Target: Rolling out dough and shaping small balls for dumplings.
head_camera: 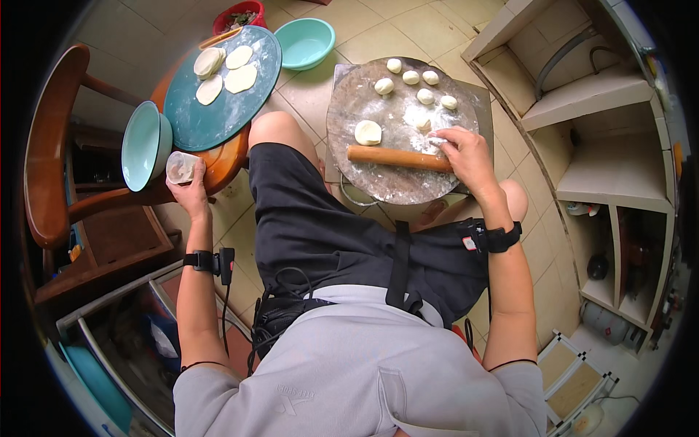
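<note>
My left hand grips a small clear plastic cup with white residue inside, beside the chair seat. Over the right part of a round, floured wooden board, my right hand pinches white flour between its fingertips. A wooden rolling pin lies across the board, its right end under that hand. Just above the pin sits a flattened dough piece. One dough ball rests in loose flour near my fingertips. Several other dough balls are spread over the far part.
A wooden chair at left carries a green round board with rolled dough wrappers, and a light-blue enamel basin. On the tiled floor stand a turquoise basin and a red bucket. Tiled shelves line the right.
</note>
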`<state>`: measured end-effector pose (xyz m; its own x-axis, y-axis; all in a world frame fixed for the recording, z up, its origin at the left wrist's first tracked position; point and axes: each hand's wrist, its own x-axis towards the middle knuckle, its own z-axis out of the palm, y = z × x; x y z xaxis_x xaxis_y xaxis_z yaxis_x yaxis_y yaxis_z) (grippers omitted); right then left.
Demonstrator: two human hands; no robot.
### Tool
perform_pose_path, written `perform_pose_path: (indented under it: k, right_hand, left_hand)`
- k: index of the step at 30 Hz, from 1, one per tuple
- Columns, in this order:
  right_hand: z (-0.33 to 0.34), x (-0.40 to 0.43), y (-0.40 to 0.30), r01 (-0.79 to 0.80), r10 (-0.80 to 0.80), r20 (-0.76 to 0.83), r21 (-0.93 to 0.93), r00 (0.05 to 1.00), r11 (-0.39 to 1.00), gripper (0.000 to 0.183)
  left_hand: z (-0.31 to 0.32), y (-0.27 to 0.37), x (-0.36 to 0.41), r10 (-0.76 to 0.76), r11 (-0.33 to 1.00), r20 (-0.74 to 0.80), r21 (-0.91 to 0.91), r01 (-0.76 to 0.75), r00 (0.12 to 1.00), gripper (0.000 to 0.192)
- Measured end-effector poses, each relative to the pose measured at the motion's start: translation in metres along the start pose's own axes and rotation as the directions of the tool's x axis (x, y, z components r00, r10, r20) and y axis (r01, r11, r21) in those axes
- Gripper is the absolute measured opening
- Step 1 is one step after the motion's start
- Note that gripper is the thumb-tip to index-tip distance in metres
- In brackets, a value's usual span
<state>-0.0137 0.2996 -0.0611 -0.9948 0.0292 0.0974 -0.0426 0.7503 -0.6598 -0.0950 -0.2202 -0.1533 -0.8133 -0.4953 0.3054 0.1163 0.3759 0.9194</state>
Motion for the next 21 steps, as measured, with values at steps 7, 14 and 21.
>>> perform_pose_path:
  k: [7, 14, 21]
  right_hand:
    - [0.001, -0.007, 0.005, -0.041, 0.042, -0.114, 0.018, 0.993, 0.999, 0.022]
    - [-0.001, -0.012, -0.016, 0.096, -0.094, -0.028, 0.077, 0.995, 0.992, 0.024]
    - [0.02, -0.019, -0.006, 0.152, -0.149, -0.08, 0.032, 0.986, 0.988, 0.023]
  left_hand:
    - [-0.003, -0.004, -0.012, -0.004, 0.99, -0.158, 0.141, 0.026, 0.988, 0.064]
    - [0.066, 0.151, -0.091, 0.298, 0.893, 0.668, 0.057, -0.446, 0.681, 0.041]
    - [0.146, 0.162, -0.122, 0.419, 0.676, 0.871, -0.109, -0.729, 0.258, 0.044]
